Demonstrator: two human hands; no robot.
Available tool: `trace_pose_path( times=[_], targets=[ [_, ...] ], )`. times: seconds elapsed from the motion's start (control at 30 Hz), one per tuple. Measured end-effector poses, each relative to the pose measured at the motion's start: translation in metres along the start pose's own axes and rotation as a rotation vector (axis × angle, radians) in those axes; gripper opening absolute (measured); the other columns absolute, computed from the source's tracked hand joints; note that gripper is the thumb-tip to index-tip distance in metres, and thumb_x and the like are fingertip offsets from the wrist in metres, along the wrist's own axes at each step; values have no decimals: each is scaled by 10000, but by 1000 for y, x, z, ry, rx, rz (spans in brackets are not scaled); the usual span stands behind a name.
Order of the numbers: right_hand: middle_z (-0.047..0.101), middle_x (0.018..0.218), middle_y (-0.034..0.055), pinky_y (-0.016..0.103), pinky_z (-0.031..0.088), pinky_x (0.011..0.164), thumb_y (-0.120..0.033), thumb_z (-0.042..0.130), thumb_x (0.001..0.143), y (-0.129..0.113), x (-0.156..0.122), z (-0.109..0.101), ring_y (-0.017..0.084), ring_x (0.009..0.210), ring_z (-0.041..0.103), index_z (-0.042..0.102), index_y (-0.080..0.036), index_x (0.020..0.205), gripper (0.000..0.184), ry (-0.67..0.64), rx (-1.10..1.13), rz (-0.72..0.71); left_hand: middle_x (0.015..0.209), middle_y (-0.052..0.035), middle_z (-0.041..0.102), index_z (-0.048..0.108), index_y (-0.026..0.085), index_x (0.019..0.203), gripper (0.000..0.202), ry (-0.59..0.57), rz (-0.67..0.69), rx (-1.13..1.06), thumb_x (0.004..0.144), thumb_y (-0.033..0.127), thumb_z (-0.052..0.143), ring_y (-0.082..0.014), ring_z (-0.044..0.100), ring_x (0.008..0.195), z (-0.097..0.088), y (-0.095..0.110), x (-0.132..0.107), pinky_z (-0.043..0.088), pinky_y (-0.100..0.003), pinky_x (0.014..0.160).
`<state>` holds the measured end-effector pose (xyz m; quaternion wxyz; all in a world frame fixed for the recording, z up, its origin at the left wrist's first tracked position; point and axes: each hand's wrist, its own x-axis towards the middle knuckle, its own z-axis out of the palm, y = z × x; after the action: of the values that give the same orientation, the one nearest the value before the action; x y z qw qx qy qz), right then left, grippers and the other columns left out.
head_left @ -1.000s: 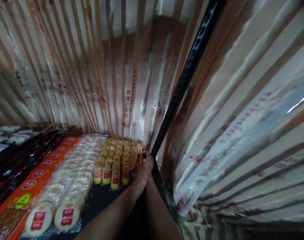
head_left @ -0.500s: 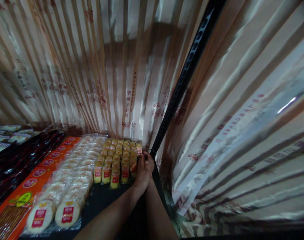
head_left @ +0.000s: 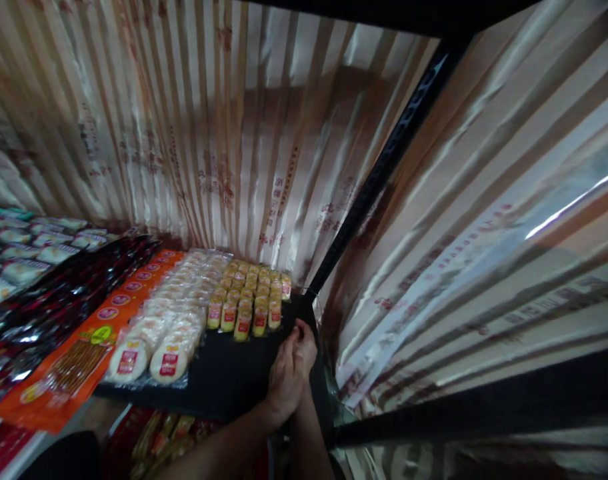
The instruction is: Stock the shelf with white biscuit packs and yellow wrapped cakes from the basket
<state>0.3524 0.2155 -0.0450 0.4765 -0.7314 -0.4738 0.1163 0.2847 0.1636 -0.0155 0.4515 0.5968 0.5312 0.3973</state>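
My left hand (head_left: 283,379) lies over the right front corner of a black shelf (head_left: 224,380), fingers stretched forward and loosely together, with nothing seen in them. My right hand (head_left: 307,345) sits just beside and partly behind it, against the shelf's right edge; its fingers are mostly hidden. A short way ahead stands a block of small yellow packs with red labels (head_left: 249,300), in several rows. To their left are round white cakes in clear wrap (head_left: 174,327).
Orange flat packets (head_left: 84,340) and dark glossy packets (head_left: 49,300) fill the shelf's left side. A black perforated upright (head_left: 384,160) rises at the right corner. Striped printed plastic sheeting (head_left: 209,133) hangs behind and to the right. More packets (head_left: 154,437) show on a lower shelf.
Both hands have drawn back from the right side of the yellow packs toward the shelf's front edge. The view has pulled back and tilted, showing the lower shelf.
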Motion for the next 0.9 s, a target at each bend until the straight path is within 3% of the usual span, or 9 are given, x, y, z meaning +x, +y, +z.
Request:
trace_pose_path(
  times=[0.17, 0.27, 0.33, 0.4, 0.47, 0.53, 0.63, 0.73, 0.9],
  targets=[
    [644, 977, 110, 302, 468, 741, -373, 396, 804, 0, -62, -20, 203, 860, 605, 587, -127, 1082, 417, -88, 24, -30, 1351, -106, 437, 366, 156, 1327, 474, -24, 181, 29, 869, 268, 321, -185, 389, 1247, -24, -10, -66, 297, -329, 1062],
    [635, 981, 102, 284, 478, 725, -360, 381, 825, 0, -109, -29, 177, 846, 604, 584, -146, 1061, 377, -148, 134, -74, 1326, -113, 455, 350, 161, 1334, 476, -61, 194, 37, 872, 273, 326, -190, 425, 1214, -48, -17, -110, 338, -345, 1034],
    [638, 956, 95, 278, 490, 685, -355, 368, 844, 1, -144, -33, 169, 808, 612, 599, -160, 1029, 354, -230, 170, -92, 1337, -123, 441, 349, 152, 1334, 486, -138, 175, 87, 868, 287, 339, -203, 415, 1225, -67, -25, -142, 332, -365, 1038],
    [639, 1001, 90, 305, 494, 749, -335, 392, 845, 1, -181, -36, 178, 865, 616, 616, -183, 1006, 315, -366, 168, -154, 1392, -124, 380, 351, 150, 1335, 504, -243, 132, 153, 860, 315, 364, -224, 369, 1265, -87, -38, -173, 290, -385, 1065],
    [654, 990, 76, 340, 470, 849, -293, 404, 839, 0, -216, -34, 191, 946, 603, 641, -209, 937, 270, -443, 169, -200, 1399, -109, 383, 365, 168, 1330, 521, -308, 31, 196, 846, 361, 387, -241, 350, 1282, -105, -57, -200, 257, -407, 1082],
    [664, 1001, 64, 318, 488, 830, -244, 393, 821, -2, -245, -26, 182, 941, 613, 636, -218, 979, 291, -631, 192, -213, 1399, -104, 389, 346, 164, 1343, 533, -325, -117, 210, 853, 374, 360, -226, 359, 1282, -120, -77, -219, 260, -379, 1084],
    [662, 1042, 58, 304, 477, 857, -157, 341, 810, -7, -271, -7, 167, 956, 616, 606, -212, 1070, 375, -845, 88, -101, 1393, -91, 403, 336, 156, 1343, 499, -204, -382, 236, 873, 320, 309, -178, 372, 1277, -140, -104, -227, 267, -317, 1080],
    [659, 1054, 87, 330, 445, 890, -151, 360, 818, -10, -281, 15, 193, 976, 609, 620, -192, 1046, 348, -982, -50, -127, 1355, -109, 447, 355, 114, 1322, 494, -90, -666, 399, 836, 204, 343, -170, 420, 1241, -156, -121, -215, 287, -287, 1056],
    [669, 1024, 73, 314, 445, 833, -108, 419, 773, -9, -287, 44, 188, 911, 630, 582, -212, 1094, 375, -1147, -198, -165, 1279, -93, 512, 491, 121, 1214, 446, -54, -734, 674, 778, 144, 398, -188, 441, 1196, -168, -136, -196, 285, -273, 1025]
  ],
)
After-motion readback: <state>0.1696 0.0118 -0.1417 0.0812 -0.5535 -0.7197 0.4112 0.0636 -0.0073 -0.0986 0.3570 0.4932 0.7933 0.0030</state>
